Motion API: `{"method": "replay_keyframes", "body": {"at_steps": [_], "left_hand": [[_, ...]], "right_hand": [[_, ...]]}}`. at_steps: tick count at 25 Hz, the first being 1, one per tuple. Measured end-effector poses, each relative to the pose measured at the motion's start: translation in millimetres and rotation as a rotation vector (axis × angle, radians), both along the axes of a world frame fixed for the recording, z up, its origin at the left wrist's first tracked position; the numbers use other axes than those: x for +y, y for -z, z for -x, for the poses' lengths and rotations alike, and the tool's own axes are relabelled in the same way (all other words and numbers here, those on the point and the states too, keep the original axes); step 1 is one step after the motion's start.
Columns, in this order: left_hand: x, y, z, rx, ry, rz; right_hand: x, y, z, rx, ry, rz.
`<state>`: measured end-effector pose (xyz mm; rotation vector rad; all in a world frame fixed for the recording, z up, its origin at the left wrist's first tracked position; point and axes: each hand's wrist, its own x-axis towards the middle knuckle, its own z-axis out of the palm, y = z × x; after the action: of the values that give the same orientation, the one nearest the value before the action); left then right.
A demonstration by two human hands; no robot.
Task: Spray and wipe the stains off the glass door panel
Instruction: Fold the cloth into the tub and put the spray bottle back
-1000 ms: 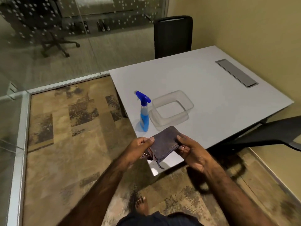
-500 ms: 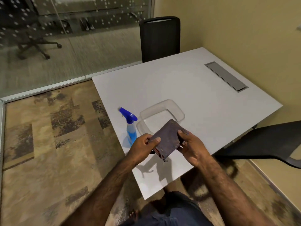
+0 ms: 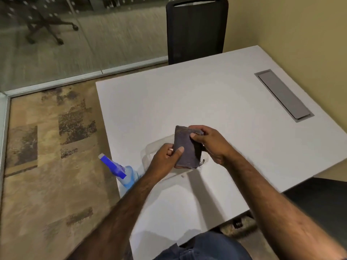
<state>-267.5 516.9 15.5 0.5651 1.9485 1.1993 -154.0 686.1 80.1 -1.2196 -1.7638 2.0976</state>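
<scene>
While a folded grey cloth (image 3: 187, 147) is held above the white bench (image 3: 216, 102), both hands are closed on it. The cloth's lower left edge is pinched by the left hand (image 3: 165, 158), with the thumb laid across the front face and the fingers curled behind. Its upper right corner is gripped by the right hand (image 3: 210, 143), whose fingers are curled over the top edge and whose thumb is pressed to the front. The cloth is kept roughly upright, and a short thread is seen hanging at its lower right corner.

Directly beneath the hands, a clear plastic tray (image 3: 148, 154) is set on the bench, largely hidden by them. Just left of the tray, at the bench's left edge, a spray bottle (image 3: 124, 173) with a blue head and pale blue body is stood, its nozzle pointed left over the patterned carpet (image 3: 47, 166). The bottle is touched by neither hand.

A grey cable hatch (image 3: 283, 94) is set into the bench near the right wall. A black chair (image 3: 197, 29) is placed at the far end. A glass panel (image 3: 84, 40) is seen beyond the carpet, at the upper left, well apart from the cloth.
</scene>
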Motion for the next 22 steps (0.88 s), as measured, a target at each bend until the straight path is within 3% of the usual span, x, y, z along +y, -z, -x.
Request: {"method": "replay_keyframes", "body": {"at_steps": [2,5,9,18,22], "left_hand": [[18.7,6.1,3.4,0.017,-0.020,0.029],[37.1,21.6,6.1,0.062,0.016,0.157],[45.1,44.1,2.5,-0.061,0.087,0.286],[59.5,69.2,7.1,-0.142,0.153,0.511],[58.1,68.7,8.9,-0.058,0.165,0.523]], "right_hand": [[21.6,8.9,12.8,-0.028,-0.093,-0.069],[46.3,23.8,27.2,-0.102,-0.335,-0.369],[58.2,43.9,39.1,-0.241,-0.616,-0.676],[46.8,76.0,44.2,-0.429,-0.921,-0.854],[41.0,75.5,42.1,-0.449,-0.901,-0.901]]}}
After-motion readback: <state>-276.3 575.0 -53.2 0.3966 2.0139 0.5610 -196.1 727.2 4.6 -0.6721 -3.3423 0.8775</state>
